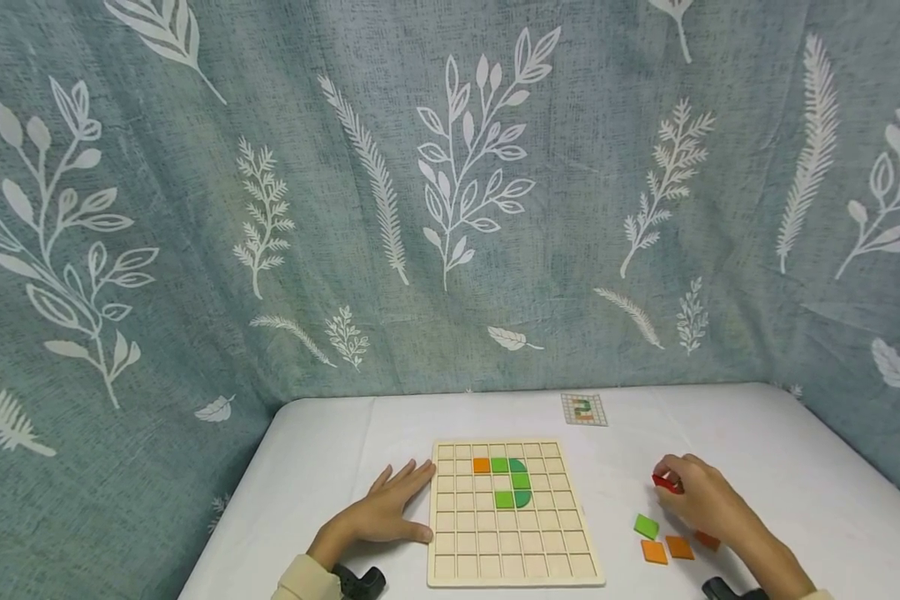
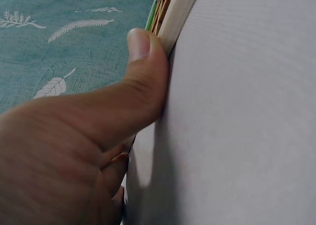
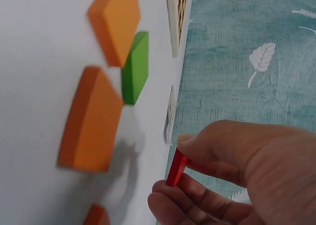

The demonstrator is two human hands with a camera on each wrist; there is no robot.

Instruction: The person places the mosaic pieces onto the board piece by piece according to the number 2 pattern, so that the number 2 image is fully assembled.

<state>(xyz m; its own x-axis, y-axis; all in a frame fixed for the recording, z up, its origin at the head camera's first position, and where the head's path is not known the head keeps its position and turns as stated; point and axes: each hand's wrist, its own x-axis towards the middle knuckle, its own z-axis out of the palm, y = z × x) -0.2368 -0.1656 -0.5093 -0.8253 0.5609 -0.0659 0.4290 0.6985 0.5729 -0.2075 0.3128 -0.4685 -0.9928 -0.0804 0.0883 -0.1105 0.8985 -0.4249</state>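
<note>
A wooden grid board [image 1: 467,543] lies flat on the white table. Set into its upper cells are an orange square tile [image 1: 482,465], light green squares [image 1: 521,481] and two dark green rounded pieces [image 1: 522,498]. With fingers spread, my left hand [image 1: 386,510] rests at the board's left edge; in the left wrist view its thumb [image 2: 140,49] touches the rim. To the right of the board, my right hand [image 1: 703,493] pinches a red tile [image 3: 177,166] between thumb and fingers, above the tabletop.
Below the right hand lie a loose green tile [image 1: 647,526] and orange tiles [image 1: 654,552], one partly hidden by the wrist. A small pattern card [image 1: 583,410] with a coloured figure is behind the board. A leaf-printed blue-green cloth [image 1: 390,333] hangs along the table's back and sides.
</note>
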